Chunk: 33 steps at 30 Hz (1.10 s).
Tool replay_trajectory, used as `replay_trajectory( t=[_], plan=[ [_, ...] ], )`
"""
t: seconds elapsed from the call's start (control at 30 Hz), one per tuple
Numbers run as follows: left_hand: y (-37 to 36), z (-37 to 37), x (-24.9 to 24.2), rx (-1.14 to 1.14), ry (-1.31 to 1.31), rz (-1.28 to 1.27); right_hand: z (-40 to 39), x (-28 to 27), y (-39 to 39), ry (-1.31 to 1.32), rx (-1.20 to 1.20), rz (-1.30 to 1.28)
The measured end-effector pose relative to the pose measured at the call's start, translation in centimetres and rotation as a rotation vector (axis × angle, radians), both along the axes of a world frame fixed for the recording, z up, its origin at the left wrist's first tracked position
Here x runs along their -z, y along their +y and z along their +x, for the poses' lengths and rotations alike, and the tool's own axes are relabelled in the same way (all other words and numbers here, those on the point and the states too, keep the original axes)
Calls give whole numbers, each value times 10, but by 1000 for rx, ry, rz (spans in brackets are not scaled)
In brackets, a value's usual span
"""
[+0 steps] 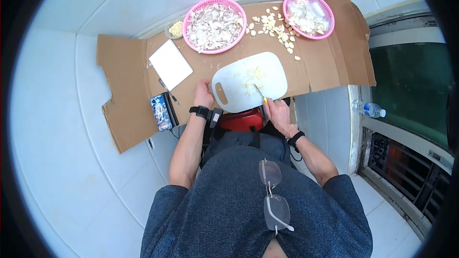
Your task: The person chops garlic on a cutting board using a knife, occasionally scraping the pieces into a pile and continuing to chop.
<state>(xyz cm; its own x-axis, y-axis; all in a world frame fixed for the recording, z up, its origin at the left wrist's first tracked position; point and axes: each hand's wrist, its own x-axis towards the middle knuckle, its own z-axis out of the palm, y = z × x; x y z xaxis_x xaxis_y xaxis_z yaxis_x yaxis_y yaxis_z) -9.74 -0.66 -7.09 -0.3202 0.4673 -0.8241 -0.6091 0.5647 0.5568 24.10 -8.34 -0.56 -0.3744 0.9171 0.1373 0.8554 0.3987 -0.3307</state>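
A white cutting board [229, 76] lies on cardboard in front of me, with small pale chopped pieces [257, 74] on it. My right hand [278, 113] is wrapped round the yellow handle of a small knife [258, 90], whose blade points up and left over the board beside the pieces. At the board's left end, near its handle slot, my left hand [203, 94] is closed; what it grips, if anything, is hidden. Pale garlic cloves [272, 27] lie scattered beyond the board.
Behind the board stand a pink basket of peelings [214, 25], another pink basket with a plastic bag [308, 15] and a small bowl [175, 29]. A notepad [170, 65], pen [175, 98] and phone [161, 112] lie left. A water bottle [370, 109] is at right.
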Motion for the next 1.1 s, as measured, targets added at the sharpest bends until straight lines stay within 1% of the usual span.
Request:
replay_trajectory(
  t=[0.03, 0.07, 0.1, 0.13, 0.23, 0.3, 0.37, 0.43, 0.5, 0.53, 0.7, 0.77, 0.87, 0.97, 1.03, 1.1],
  plan=[
    [4, 9, -14, 3, 3, -6, 1, 4, 0, 3, 3, -6],
    [10, 21, -41, -67, -60, -2, 3, 9, 0, -8, -4, -12],
    [13, 27, -54, -136, -123, -2, 5, 14, 0, -18, -10, -20],
    [13, 25, -41, -131, -163, 44, 4, 13, 2, 3, -19, -25],
    [16, 26, -52, -67, -189, -23, 1, -3, 7, 45, 20, -9],
    [17, 20, -19, -34, -155, 14, 1, -3, 11, 68, 40, 6],
    [11, 24, -35, 9, -93, 61, -1, -5, 13, 96, 124, 8],
    [14, 28, -42, -6, -73, 44, -1, -3, 16, 87, 127, -5],
    [11, 25, -25, -14, -78, 27, 1, 5, 14, 73, 132, -28],
    [10, 20, -8, 14, -94, 77, 1, 9, 14, 59, 114, -38],
    [11, 20, -10, 23, -72, 63, 2, 7, 20, 42, 85, -51],
    [9, 18, -6, 40, -60, 92, -1, -4, 23, 32, 85, -57],
    [10, 16, -4, 46, -54, 65, -3, -16, 30, 56, 76, -23],
    [11, 21, -16, 10, -95, 46, -4, -19, 33, 50, 89, -47],
    [12, 24, -23, 6, -98, 42, -3, -20, 34, -36, 89, -157],
    [12, 26, -24, -1, -100, 38, -3, -21, 34, -33, 80, -168]
  ],
)
